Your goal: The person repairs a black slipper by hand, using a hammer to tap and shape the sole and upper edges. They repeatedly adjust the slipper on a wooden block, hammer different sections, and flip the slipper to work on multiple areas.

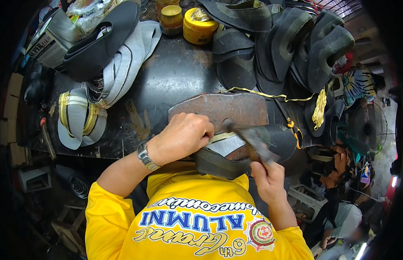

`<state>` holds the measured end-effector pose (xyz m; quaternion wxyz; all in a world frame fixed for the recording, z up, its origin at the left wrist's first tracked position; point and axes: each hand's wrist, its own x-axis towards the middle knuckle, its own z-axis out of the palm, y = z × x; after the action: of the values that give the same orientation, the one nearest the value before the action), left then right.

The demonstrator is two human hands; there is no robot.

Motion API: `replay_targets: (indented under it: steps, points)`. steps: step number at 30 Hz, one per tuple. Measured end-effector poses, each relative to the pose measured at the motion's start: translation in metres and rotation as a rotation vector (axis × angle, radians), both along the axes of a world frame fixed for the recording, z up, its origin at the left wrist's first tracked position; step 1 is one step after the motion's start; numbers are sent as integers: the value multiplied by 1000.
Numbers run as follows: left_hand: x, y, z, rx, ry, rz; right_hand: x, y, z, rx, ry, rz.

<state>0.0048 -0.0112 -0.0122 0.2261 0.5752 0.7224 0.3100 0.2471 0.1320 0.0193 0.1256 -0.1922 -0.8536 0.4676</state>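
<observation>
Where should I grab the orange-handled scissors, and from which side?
Best take the scissors by their orange-and-black handles, coming from the near right. They lie with the handles toward the wearer and the blades pointing away and left. The dark curved piece sits just left of the handles, so the right side looks easier. The right hand holds a hammer.

Tub: yellow, just beside amber jar
Tin: boxy, upper left, partly hidden
Fan: round, right
</observation>
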Motion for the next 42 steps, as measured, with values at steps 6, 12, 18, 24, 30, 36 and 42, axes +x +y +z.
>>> replay_targets:
  steps: [6,12,18,24,30,36,42]
  points:
    - [0,-2,5,10,55,45,-8,1,-2,223,-255,99]
    - [-6,-11,6,-172,-272,92,-14,0,-5,178,-257,77]
    - [-1,-13,-3,-16,-105,43,-5,2,8,63,-110,87]
    - [-3,-14,-7,-51,-155,65,-18,-6,-4,102,-293,168]
    - [-2,-19,-5,1,-81,46,-24,21,30,107,-319,214]
    - [-8,-33,21,229,32,42,-52,85,41,273,-24,-23]
    - [-31,-14,44,450,359,-19,-99,105,-26,887,-322,-126]
